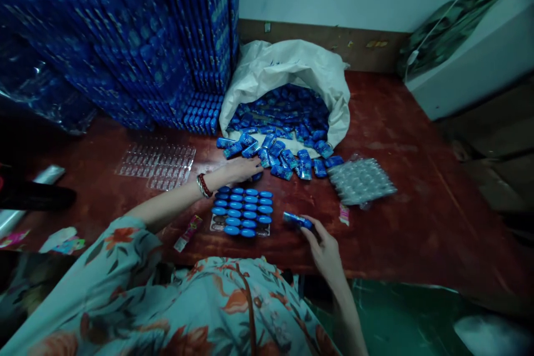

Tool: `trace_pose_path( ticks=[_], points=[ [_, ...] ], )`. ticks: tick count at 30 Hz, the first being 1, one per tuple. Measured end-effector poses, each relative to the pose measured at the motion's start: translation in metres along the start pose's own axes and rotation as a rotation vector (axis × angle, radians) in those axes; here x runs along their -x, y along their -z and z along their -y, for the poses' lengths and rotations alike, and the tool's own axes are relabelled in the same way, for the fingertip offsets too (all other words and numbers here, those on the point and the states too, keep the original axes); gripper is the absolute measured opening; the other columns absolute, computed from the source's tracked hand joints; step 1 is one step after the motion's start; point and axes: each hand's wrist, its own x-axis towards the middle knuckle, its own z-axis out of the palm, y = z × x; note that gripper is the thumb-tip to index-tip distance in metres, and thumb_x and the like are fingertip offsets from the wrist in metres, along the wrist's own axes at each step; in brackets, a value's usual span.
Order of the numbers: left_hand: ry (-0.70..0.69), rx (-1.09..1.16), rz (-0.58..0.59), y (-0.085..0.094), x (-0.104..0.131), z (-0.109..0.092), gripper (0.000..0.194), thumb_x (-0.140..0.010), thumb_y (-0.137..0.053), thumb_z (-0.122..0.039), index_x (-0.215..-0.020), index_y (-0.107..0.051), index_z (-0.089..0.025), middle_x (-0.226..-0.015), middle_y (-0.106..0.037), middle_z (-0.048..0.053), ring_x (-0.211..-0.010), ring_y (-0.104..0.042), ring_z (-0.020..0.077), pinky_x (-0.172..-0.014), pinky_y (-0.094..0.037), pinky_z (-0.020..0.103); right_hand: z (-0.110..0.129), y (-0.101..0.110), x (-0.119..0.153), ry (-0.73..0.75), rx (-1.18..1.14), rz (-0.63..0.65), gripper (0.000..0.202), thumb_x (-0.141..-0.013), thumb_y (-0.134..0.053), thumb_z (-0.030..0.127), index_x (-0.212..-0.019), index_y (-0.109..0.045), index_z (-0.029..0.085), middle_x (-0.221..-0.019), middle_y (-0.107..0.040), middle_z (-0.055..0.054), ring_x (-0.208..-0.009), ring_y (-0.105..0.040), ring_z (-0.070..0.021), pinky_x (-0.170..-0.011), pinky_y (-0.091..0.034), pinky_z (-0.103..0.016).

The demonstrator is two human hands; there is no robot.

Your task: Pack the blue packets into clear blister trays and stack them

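My right hand pinches a small blue bottle between thumb and fingers, just above the table. At the near edge of a loose pile of small blue bottles, my left hand has its fingers curled over another blue bottle, partly hidden under them. Between my arms lies a clear plastic tray with rows of blue bottles in it. A few of its slots at the near side hold no bottle.
A white woven sack lies open behind the pile, full of blue bottles. Tall stacks of filled blue trays rise at the left. Clear trays lie at left, and a stack of them at right. A pink packet lies near the front edge.
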Motion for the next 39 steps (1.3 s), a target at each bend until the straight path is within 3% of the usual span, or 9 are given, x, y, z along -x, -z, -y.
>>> trace_pose_path(
  ticks=[3,6,12,17,20,25,30,34,39],
  points=[
    [0.018,0.025,0.038,-0.003,0.011,0.009,0.036,-0.074,-0.06,-0.011,-0.109,-0.053,-0.017,-0.118,-0.051,0.01,-0.097,-0.056,0.0214,-0.079,-0.044,0.028,0.015,-0.006,0.023,0.069,-0.017,0.079,0.029,-0.086,-0.05,0.039,-0.105,-0.058,0.02,-0.092,-0.069,-0.006,-0.078,-0.066,-0.018,-0.07,-0.053,-0.029],
    [0.124,0.097,-0.019,-0.005,0.034,0.018,0.024,-0.074,-0.062,-0.018,-0.097,-0.056,-0.015,-0.106,-0.055,0.009,-0.087,-0.056,0.0202,-0.072,-0.043,0.027,0.023,-0.022,0.028,0.314,0.131,0.046,0.021,-0.088,-0.048,0.027,-0.103,-0.06,0.02,-0.094,-0.068,-0.006,-0.085,-0.064,-0.0176,-0.077,-0.053,-0.03],
    [0.461,0.428,-0.419,-0.002,0.109,0.017,0.024,-0.078,-0.061,-0.035,-0.09,-0.055,-0.016,-0.08,-0.059,0.001,-0.073,-0.055,0.0149,-0.067,-0.043,0.025,0.024,-0.036,0.007,0.827,0.612,0.114,0.042,-0.085,-0.033,0.003,-0.116,-0.058,0.016,-0.105,-0.064,-0.012,-0.096,-0.059,-0.0211,-0.083,-0.052,-0.037],
    [0.723,0.672,-0.891,-0.005,0.182,-0.024,0.03,-0.079,-0.061,-0.035,-0.102,-0.055,-0.017,-0.093,-0.061,0.002,-0.084,-0.057,0.0141,-0.077,-0.046,0.025,0.032,-0.036,-0.006,0.967,0.655,0.284,0.042,-0.086,-0.033,0.003,-0.12,-0.055,0.013,-0.101,-0.063,-0.013,-0.089,-0.058,-0.0204,-0.077,-0.052,-0.035],
    [0.835,0.76,-0.984,-0.02,0.211,-0.065,0.026,-0.079,-0.062,-0.033,-0.1,-0.055,-0.018,-0.09,-0.061,0.001,-0.083,-0.059,0.0135,-0.075,-0.048,0.024,0.036,-0.035,-0.007,0.926,0.593,0.328,0.042,-0.085,-0.033,0.003,-0.118,-0.055,0.015,-0.1,-0.062,-0.012,-0.088,-0.058,-0.0185,-0.077,-0.052,-0.032],
    [0.728,0.651,-0.929,-0.054,0.216,-0.109,0.013,-0.085,-0.055,-0.023,-0.096,-0.056,-0.019,-0.091,-0.06,0.003,-0.086,-0.06,0.0144,-0.078,-0.05,0.026,0.048,-0.027,-0.016,0.741,0.435,0.502,0.026,-0.089,-0.037,0.01,-0.104,-0.057,0.016,-0.088,-0.06,-0.008,-0.078,-0.058,-0.0164,-0.069,-0.051,-0.028],
    [0.435,0.255,-0.735,-0.073,0.211,-0.107,0.022,-0.09,-0.041,-0.013,-0.106,-0.056,-0.019,-0.1,-0.062,0.008,-0.09,-0.06,0.0155,-0.078,-0.05,0.027,0.049,-0.023,-0.022,0.697,0.357,0.552,0.018,-0.092,-0.039,0.019,-0.098,-0.057,0.019,-0.087,-0.06,-0.007,-0.077,-0.058,-0.0155,-0.068,-0.05,-0.027],
    [0.309,-0.088,-0.595,-0.071,0.212,-0.101,0.024,-0.091,-0.04,-0.013,-0.109,-0.056,-0.017,-0.091,-0.063,0.008,-0.08,-0.059,0.0163,-0.069,-0.05,0.027,0.04,-0.026,-0.011,0.783,0.456,0.475,0.023,-0.092,-0.036,0.014,-0.105,-0.054,0.017,-0.091,-0.06,-0.008,-0.081,-0.058,-0.0158,-0.071,-0.05,-0.028],
    [0.217,-0.092,-0.33,-0.046,0.202,-0.088,0.026,-0.092,-0.035,-0.013,-0.108,-0.056,-0.018,-0.097,-0.061,0.009,-0.086,-0.057,0.0167,-0.076,-0.048,0.03,0.05,-0.029,-0.007,0.775,0.668,0.467,0.027,-0.088,-0.037,0.009,-0.106,-0.056,0.016,-0.09,-0.06,-0.008,-0.079,-0.057,-0.0174,-0.07,-0.049,-0.028]
  ],
)
